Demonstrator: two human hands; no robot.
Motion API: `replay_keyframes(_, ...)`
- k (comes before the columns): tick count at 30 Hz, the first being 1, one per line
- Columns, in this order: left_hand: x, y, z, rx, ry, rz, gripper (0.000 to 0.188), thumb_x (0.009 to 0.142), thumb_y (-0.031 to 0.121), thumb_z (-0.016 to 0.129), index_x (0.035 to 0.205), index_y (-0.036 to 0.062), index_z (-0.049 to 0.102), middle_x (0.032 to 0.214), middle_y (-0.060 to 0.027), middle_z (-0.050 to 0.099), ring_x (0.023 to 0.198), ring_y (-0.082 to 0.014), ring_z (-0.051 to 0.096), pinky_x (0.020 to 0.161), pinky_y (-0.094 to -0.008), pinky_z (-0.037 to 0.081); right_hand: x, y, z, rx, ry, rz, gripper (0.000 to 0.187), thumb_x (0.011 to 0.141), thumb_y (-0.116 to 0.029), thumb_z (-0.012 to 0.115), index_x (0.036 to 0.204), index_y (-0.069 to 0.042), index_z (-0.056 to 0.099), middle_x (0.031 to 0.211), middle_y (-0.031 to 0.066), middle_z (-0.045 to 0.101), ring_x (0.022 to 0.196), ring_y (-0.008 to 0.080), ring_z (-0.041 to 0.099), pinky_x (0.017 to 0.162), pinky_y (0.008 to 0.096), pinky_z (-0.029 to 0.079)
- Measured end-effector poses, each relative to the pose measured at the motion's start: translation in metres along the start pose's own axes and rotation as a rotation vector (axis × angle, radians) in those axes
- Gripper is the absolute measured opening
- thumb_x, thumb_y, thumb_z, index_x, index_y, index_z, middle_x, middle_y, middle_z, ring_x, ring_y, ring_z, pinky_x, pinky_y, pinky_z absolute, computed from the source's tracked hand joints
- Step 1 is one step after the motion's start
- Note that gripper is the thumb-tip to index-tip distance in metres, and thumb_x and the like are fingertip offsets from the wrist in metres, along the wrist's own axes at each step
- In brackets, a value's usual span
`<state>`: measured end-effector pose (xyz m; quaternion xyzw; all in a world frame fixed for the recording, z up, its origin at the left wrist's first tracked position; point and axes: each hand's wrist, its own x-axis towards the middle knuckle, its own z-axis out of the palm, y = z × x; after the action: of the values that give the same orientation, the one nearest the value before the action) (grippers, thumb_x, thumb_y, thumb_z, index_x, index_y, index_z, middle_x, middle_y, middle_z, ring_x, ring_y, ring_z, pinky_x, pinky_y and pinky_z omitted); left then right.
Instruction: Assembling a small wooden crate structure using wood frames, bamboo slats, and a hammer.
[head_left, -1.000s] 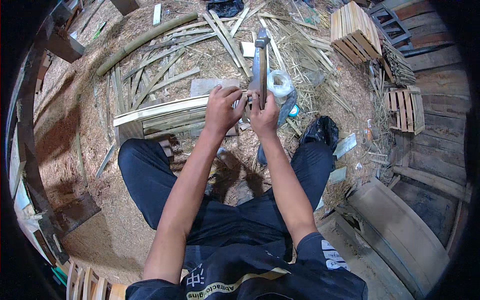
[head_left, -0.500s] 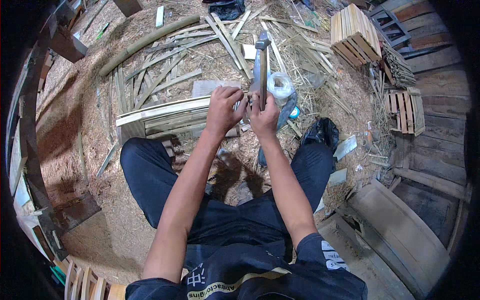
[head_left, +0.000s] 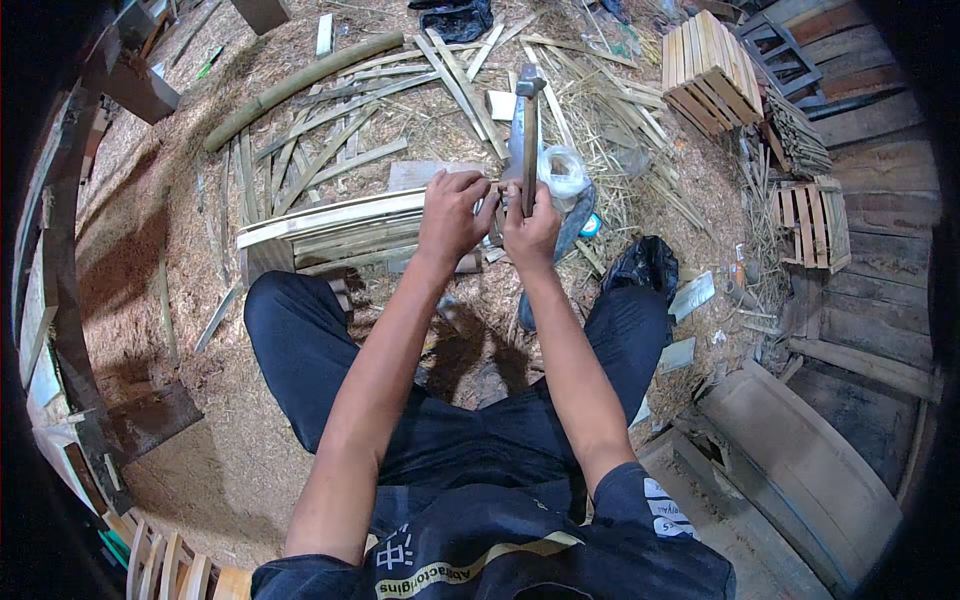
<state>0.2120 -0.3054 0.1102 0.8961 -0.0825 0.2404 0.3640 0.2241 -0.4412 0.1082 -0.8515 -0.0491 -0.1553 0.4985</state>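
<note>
In front of me lies a wooden slatted crate (head_left: 330, 222), its pale top slats running from the left to my hands. My left hand (head_left: 450, 218) rests at the crate's right end, fingers curled and thumb pressed in. What those fingers pinch, if anything, is too small to make out. Close beside it, my right hand (head_left: 532, 232) is closed round the handle of a hammer (head_left: 529, 130). The hammer stands away from me, its metal head at the far end. The fingertips of both hands nearly meet over the crate's corner.
A clear plastic bag (head_left: 562, 172) sits just beyond my right hand, near a blue-white round lid (head_left: 590, 225). Loose wood strips (head_left: 350, 120) and a curved pole (head_left: 300, 85) lie farther off. Finished-looking slatted crates (head_left: 710, 75) stand at the right. A black bag (head_left: 642, 265) is beside my right knee.
The view has shifted slightly. Both hands keep their places at the crate's end, and the hammer stays in my right hand, hardly moved.
</note>
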Motion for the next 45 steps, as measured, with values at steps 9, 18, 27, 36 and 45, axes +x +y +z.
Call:
replay_keyframes(9,0.003,-0.001,0.000,-0.031,0.022,0.005,0.012,0.079,0.015,0.073,0.087,0.0056,0.073,0.096,-0.0082,0.070,0.091,-0.0285,0.064,0.087,-0.0430,0.046,0.003,-0.012,-0.002,-0.006,-0.008,-0.045,0.023,0.094,-0.023,0.064,0.095,-0.001,0.061,0.079,0.0215,0.067,0.074,0.0423,0.066,0.064,0.0470,0.049)
replay_keyframes(18,0.008,-0.001,0.002,-0.066,0.075,-0.017,0.015,0.073,0.011,0.078,0.086,0.0047,0.072,0.097,-0.0090,0.071,0.093,-0.0296,0.063,0.085,-0.0409,0.049,0.011,-0.010,-0.009,0.036,-0.080,-0.090,0.017,0.092,-0.014,0.063,0.097,0.002,0.059,0.085,0.0249,0.062,0.080,0.0455,0.061,0.068,0.0493,0.047)
replay_keyframes(27,0.015,-0.007,0.002,-0.159,0.068,-0.021,0.020,0.068,0.007,0.078,0.088,0.0049,0.071,0.092,-0.0085,0.068,0.097,-0.0299,0.061,0.086,-0.0401,0.049,0.015,-0.013,-0.012,-0.046,-0.129,-0.112,0.015,0.089,-0.008,0.060,0.100,0.003,0.058,0.088,0.0267,0.064,0.086,0.0493,0.060,0.074,0.0518,0.047)
replay_keyframes(36,0.013,-0.001,0.007,-0.108,0.089,-0.071,0.018,0.066,0.004,0.077,0.084,0.0061,0.073,0.090,-0.0083,0.068,0.092,-0.0292,0.060,0.085,-0.0398,0.048,0.021,-0.015,-0.015,-0.064,-0.186,-0.167,0.015,0.085,-0.005,0.061,0.097,0.002,0.056,0.090,0.0265,0.062,0.087,0.0498,0.060,0.072,0.0532,0.047)
replay_keyframes(45,0.010,-0.002,0.009,-0.146,0.156,-0.082,0.018,0.067,0.005,0.077,0.085,0.0059,0.072,0.090,-0.0092,0.068,0.093,-0.0303,0.061,0.085,-0.0412,0.048,0.028,-0.014,-0.017,-0.109,-0.239,-0.235,0.016,0.085,-0.006,0.062,0.099,0.001,0.057,0.090,0.0255,0.062,0.087,0.0484,0.060,0.073,0.0529,0.047)
